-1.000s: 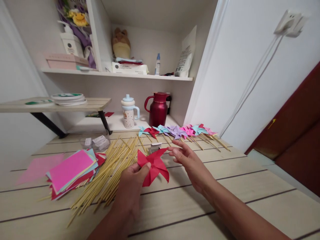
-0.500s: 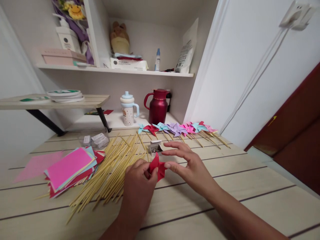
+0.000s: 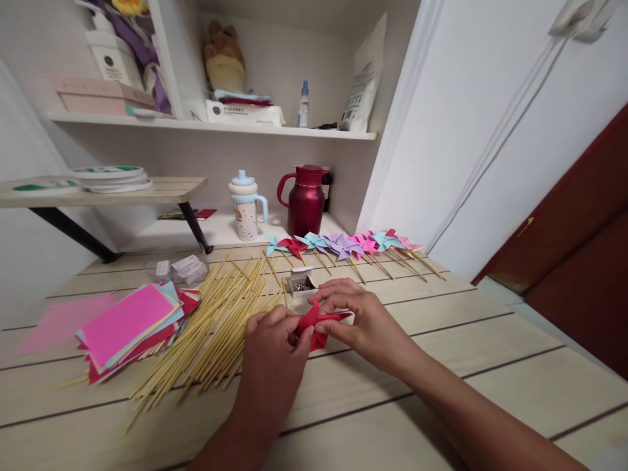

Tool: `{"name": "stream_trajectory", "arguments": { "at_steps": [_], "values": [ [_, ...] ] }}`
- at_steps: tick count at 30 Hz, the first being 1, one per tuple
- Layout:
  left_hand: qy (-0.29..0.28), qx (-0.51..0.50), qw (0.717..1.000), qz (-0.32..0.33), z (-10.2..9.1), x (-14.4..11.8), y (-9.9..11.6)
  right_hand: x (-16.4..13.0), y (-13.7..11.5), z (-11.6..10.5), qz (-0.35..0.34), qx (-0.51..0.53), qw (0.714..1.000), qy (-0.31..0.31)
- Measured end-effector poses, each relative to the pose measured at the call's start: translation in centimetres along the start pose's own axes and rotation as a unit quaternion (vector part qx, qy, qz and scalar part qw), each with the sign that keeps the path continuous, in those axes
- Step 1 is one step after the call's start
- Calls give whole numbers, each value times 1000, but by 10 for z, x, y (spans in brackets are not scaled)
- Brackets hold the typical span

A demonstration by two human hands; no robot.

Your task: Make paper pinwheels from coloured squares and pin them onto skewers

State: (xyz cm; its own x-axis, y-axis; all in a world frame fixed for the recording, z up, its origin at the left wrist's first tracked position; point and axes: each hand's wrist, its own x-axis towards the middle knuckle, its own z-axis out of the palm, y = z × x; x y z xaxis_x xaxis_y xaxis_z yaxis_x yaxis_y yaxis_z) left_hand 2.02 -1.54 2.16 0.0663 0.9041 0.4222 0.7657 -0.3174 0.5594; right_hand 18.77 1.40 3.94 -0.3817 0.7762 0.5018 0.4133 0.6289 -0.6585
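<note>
Red folded paper (image 3: 309, 319), pinched between hands (image 3: 275, 343), slender yellow sticks (image 3: 220, 327)

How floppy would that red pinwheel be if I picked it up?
The red pinwheel would probably bend easily, since it looks folded up between the left hand and right hand. It's likely very light, because it looks like thin paper and is small beside those hands. Squeezing it hard might crease it, being so thin.

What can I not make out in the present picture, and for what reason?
All in the head view:
Red paper: partly covered by the left hand and right hand.
Shiny pieces in the open box: too small to identify.
Dark bottle: partly hidden behind the red flask.
Yellow object: cut off by the top edge.
</note>
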Motion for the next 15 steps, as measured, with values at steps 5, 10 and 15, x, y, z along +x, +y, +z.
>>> {"name": "stream_trajectory", "arguments": {
  "at_steps": [5,10,15],
  "values": [
    [65,-48,997,4,-2,-2,-2,-2,-6,0,53,15,998,21],
    [177,-146,973,-6,-20,-2,2,1,2,3,195,274,939,67],
    [216,-267,931,-121,-15,3,0,6,2,4,227,416,870,137]
  ]
}}
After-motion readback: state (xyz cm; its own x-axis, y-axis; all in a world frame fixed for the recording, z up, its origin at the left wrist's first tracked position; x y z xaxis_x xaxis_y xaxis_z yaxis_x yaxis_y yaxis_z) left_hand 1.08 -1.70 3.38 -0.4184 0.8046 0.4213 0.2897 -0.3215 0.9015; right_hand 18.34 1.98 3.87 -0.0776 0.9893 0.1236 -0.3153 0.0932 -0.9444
